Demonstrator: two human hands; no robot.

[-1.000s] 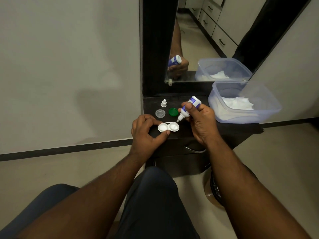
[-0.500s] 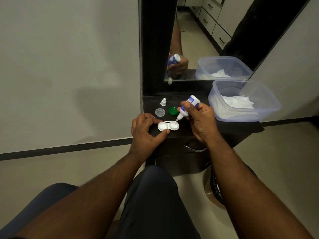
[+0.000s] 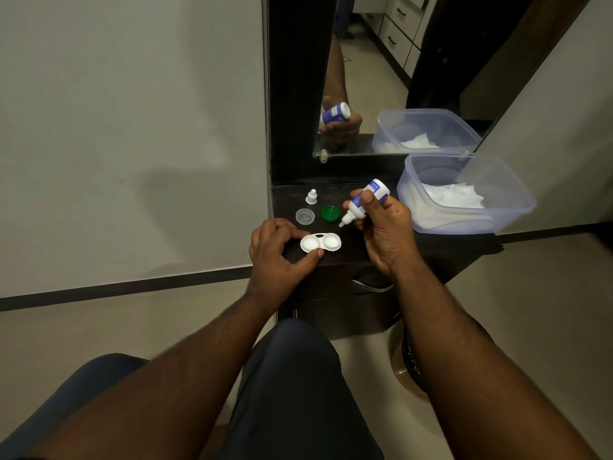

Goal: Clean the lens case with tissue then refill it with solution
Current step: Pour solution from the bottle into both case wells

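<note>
On the shelf [image 3: 365, 254], the left hand [image 3: 278, 254] pinches the open case [image 3: 320, 243] steady while the right hand [image 3: 384, 230] grips the bottle [image 3: 364, 202], nozzle tilted toward its wells for filling.

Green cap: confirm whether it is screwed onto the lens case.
No: the green cap lies loose on the shelf, behind the open lens case.

Lens case [image 3: 320, 243] glossy white plastic; tub [image 3: 510, 212] translucent plastic.

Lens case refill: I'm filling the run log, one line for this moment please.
step: refill | left hand: steadies lens case | right hand: solution bottle tilted, nozzle near right well
</note>
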